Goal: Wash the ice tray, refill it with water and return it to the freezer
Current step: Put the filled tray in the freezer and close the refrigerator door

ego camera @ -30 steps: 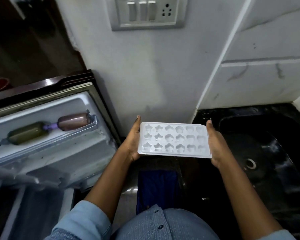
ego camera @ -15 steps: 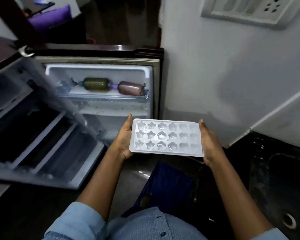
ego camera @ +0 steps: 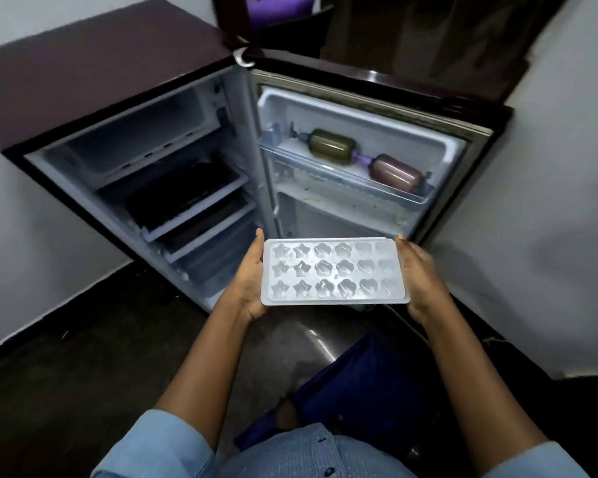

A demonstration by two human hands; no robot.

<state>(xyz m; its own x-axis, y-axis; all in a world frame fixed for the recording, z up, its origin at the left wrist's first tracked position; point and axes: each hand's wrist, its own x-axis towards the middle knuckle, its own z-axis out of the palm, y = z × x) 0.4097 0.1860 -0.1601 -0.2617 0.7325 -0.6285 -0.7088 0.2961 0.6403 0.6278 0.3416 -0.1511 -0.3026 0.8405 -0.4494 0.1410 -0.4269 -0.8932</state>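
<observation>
A white ice tray (ego camera: pixel 334 272) with star, flower and heart moulds is held level between both hands. My left hand (ego camera: pixel 251 282) grips its left end and my right hand (ego camera: pixel 418 277) grips its right end. It hovers low in front of a small dark-maroon fridge (ego camera: pixel 94 81) whose door (ego camera: pixel 377 143) stands wide open to the right. The freezer compartment (ego camera: pixel 135 139) at the top of the fridge interior is open and looks empty. Whether the moulds hold water is hard to tell.
Two bottles, one green (ego camera: pixel 330 146) and one brownish (ego camera: pixel 396 172), lie on the door's upper shelf. Dark shelves (ego camera: pixel 183 198) fill the fridge below the freezer. White walls flank the fridge. The floor is dark, with a blue cloth (ego camera: pixel 356 388) near my legs.
The view has swung left from the sink and wall to face the open fridge. The tray stays level in both hands and is now in front of the fridge opening.
</observation>
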